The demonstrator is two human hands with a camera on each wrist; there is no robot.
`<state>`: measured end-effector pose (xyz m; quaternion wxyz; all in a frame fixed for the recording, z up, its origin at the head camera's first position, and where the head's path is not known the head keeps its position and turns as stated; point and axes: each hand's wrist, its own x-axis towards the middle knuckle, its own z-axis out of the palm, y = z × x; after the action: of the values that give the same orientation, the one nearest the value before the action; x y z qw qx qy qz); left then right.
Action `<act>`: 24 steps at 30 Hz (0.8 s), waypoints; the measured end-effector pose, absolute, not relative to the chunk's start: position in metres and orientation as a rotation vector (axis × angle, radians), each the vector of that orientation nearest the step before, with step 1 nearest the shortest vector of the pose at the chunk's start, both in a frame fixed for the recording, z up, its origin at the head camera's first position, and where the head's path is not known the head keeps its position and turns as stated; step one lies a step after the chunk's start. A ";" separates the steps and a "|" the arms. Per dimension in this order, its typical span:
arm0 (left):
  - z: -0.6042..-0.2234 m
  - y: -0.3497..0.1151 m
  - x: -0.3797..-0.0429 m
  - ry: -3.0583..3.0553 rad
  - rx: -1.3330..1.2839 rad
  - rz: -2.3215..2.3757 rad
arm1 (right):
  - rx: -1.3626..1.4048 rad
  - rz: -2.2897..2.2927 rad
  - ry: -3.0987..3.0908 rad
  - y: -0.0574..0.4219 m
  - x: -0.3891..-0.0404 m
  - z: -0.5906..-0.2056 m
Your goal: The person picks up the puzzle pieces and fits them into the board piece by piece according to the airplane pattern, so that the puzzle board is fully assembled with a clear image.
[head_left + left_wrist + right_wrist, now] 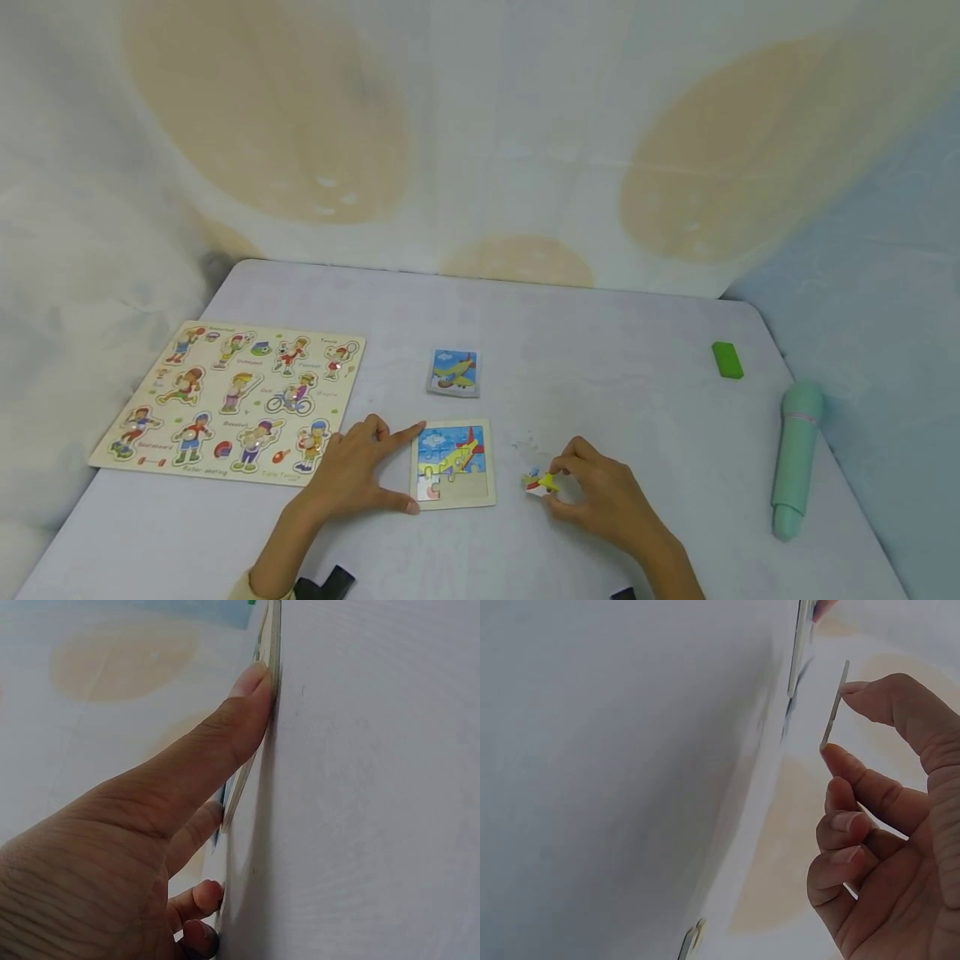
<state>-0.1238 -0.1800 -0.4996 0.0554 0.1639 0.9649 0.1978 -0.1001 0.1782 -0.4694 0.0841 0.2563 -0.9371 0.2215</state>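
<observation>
A small square jigsaw tray (491,479) with a pale wooden rim lies flat at the front middle of the table. Pieces showing a yellow plane on blue sky fill its upper part and lower left corner; bare wood shows at the lower right. My left hand (352,471) touches the tray's left corners, index finger at the upper one and thumb at the lower. Just right of the tray, my right hand (600,496) pinches a thin puzzle piece (538,483), yellow, red and white, between thumb and index finger. Edge-on, the piece (834,709) appears above the table in the right wrist view.
Behind the tray lies a small square plane picture (453,372). A large sports puzzle board (225,375) lies at the left, close to my left hand. Far right are a green block (727,360) and a long mint-green tube-shaped object (797,458) near the table's edge.
</observation>
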 end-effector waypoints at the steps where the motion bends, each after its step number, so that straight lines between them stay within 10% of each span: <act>1: -0.500 -0.180 -0.124 2.929 0.499 0.601 | 0.778 0.667 -2.790 0.176 -0.100 -0.469; 24: -0.498 -0.179 -0.124 2.944 0.505 0.597 | 0.926 0.638 -2.881 0.125 -0.108 -0.468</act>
<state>-0.1237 -0.1791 -0.4984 0.0475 0.1657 0.9654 0.1958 -0.1081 0.1247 -0.4681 0.0243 0.2994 -0.9313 0.2062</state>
